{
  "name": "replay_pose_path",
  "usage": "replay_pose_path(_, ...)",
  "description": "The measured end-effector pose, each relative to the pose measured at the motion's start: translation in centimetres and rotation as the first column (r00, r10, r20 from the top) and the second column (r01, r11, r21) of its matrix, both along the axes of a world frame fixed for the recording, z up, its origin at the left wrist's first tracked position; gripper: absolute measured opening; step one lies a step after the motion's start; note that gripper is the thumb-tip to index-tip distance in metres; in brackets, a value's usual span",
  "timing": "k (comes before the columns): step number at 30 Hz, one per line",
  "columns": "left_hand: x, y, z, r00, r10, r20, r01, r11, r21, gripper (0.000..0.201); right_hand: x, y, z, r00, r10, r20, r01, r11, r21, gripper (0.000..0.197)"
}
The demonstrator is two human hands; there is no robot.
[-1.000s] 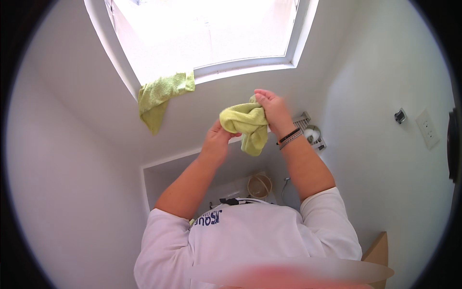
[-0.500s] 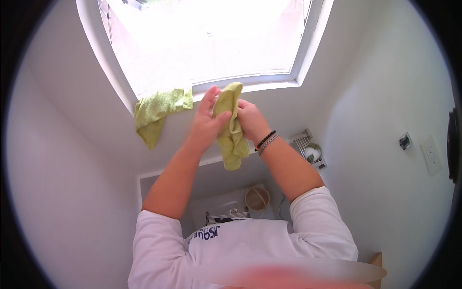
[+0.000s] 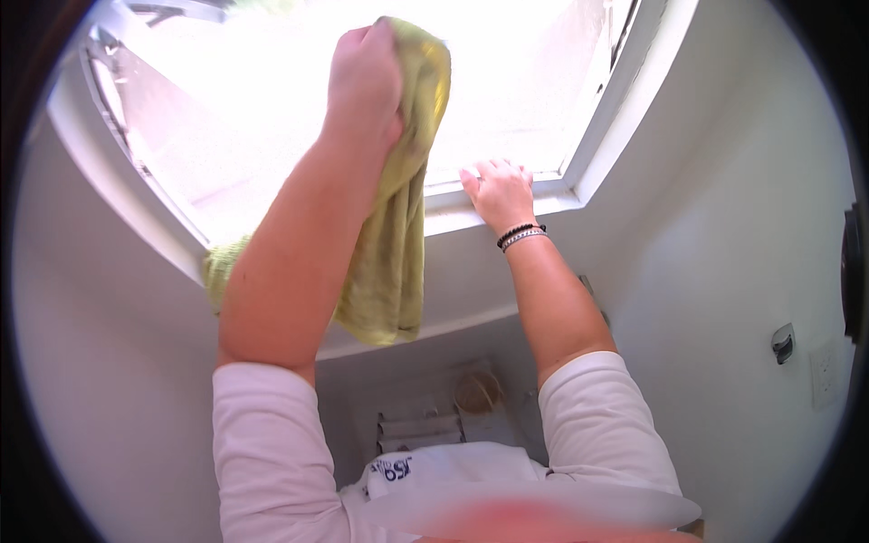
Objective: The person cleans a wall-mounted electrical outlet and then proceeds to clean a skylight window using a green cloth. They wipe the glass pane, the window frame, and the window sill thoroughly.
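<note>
My left hand [image 3: 367, 77] is raised in front of the bright window [image 3: 507, 90], its fingers closed on a yellow-green cloth [image 3: 394, 244]. The cloth hangs down past my left forearm, below the sill. Lower and to the right, my right hand [image 3: 503, 190] rests on the window's bottom ledge [image 3: 453, 217] near its right corner. Its fingers are spread and hold nothing. A second green cloth [image 3: 222, 270] lies over the left end of the sill, mostly hidden behind my left forearm.
White walls close in on both sides. On the right wall are a small metal fixture [image 3: 783, 344] and an outlet plate [image 3: 823, 374]. Down below stand a round bucket [image 3: 478, 392] and a slatted rack [image 3: 421, 430].
My hands have parted. The left has lifted the cloth up toward the window and it now hangs loose. My right hand has let go of it and moved to the ledge.
</note>
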State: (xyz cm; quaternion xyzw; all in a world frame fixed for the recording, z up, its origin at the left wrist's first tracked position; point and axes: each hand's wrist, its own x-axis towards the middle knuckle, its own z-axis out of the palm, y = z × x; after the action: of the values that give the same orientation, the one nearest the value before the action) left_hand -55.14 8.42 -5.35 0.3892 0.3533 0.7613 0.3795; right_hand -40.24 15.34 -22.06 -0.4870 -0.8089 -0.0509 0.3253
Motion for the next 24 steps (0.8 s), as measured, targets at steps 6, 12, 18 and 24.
replay_pose_path(6,7.0,11.6,-3.1,0.949,0.099,-0.298,-0.074,0.993,0.096,0.020,0.3,1.2,-1.0,0.993,-0.011,-0.113,0.029,0.988,0.153,0.019)
replay_pose_path(12,13.6,13.0,-5.7,0.763,-0.146,-0.629,0.077,0.988,-0.137,0.026,1.2,1.6,-1.6,0.973,0.084,-0.214,-0.069,0.994,0.079,0.028)
replay_pose_path(18,14.9,13.2,-6.7,0.763,-0.313,-0.566,0.230,0.949,-0.216,0.027,1.9,2.1,-3.0,0.905,0.169,-0.390,-0.209,0.976,-0.062,0.049)
replay_pose_path(24,14.6,14.3,-8.0,0.810,-0.500,-0.305,0.461,0.866,-0.197,0.026,1.7,1.6,-1.8,0.954,0.138,-0.267,-0.132,0.990,0.040,0.046)
